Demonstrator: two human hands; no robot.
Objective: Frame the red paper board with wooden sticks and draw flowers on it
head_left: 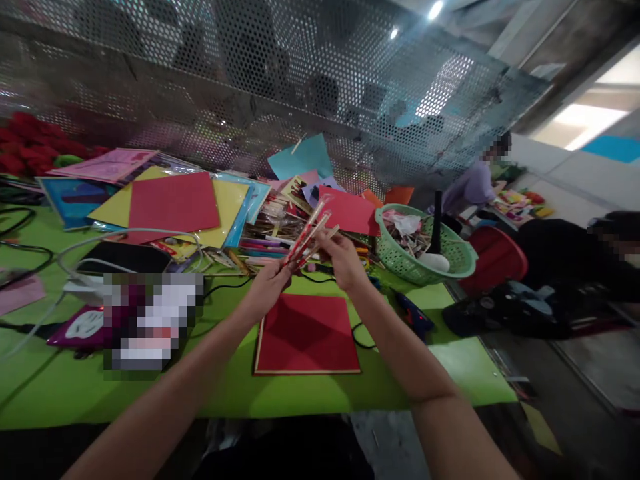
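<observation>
My left hand (270, 283) is closed around the lower ends of several pale wooden chopsticks (311, 235), some in clear sleeves with red print. They slant up to the right, fanned at the top. The fingers of my right hand (343, 259) pinch at one of the sticks near its upper part; the fingertips are partly hidden. Below both hands a square red panel (307, 333) lies flat, with pale wooden strips along its left and front edges. Shadows of my hands fall across it.
A green basket (425, 267) of scraps stands right, a dark-handled tool in it. Near it lies a dark blue glue gun (413, 313). Behind are coloured sheets (173, 203), pens and sticks. Cables and a purple power strip (95, 327) lie left. Two people are at right.
</observation>
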